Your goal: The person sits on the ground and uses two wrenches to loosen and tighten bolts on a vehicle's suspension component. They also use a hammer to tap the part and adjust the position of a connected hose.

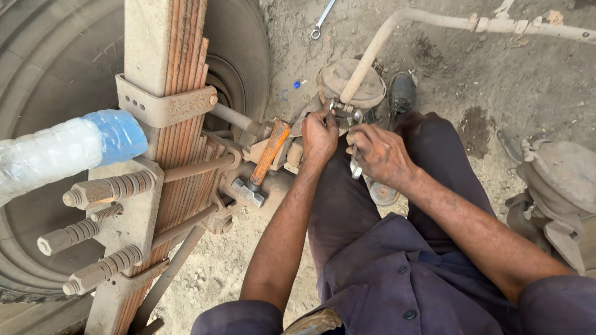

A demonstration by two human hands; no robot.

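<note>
Down on the dirt floor, the left hand (319,138) grips a small tool at the clamp on the round brake chamber (351,84); the right hand (380,154) holds a wrench (356,162) (hammer (262,166) lies beside). Loosening the clamp, I judge; steady counter-turning comes next.

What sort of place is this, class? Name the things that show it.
Probably an open-air truck repair yard: a big tyre and rusty leaf springs, bare dirt ground, and a hammer near the left hand.
</note>
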